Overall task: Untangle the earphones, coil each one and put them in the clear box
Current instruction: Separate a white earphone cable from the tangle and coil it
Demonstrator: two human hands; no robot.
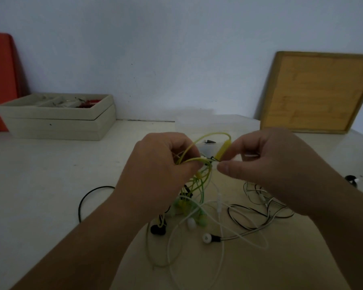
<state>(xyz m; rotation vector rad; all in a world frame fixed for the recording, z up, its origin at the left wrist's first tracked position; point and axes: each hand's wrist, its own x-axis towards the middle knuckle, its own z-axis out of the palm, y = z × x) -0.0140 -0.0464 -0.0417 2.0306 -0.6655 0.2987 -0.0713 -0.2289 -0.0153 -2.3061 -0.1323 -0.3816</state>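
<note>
Pale table [50,185] under a bluish wall [176,49]. The yellow earphone cable [210,135] is held up above the tangle [218,210], probably to free its knot. The left hand [164,164] grips its loops and the right hand [266,162], close beside, pinches its inline remote. The clear box [245,124] waits just beyond them, with a beige tray [57,122] at far left.

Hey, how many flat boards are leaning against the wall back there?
2. A red board leans at the far left, behind the beige box. A wooden board leans at the right, just right of the clear box. No other board shows.
</note>
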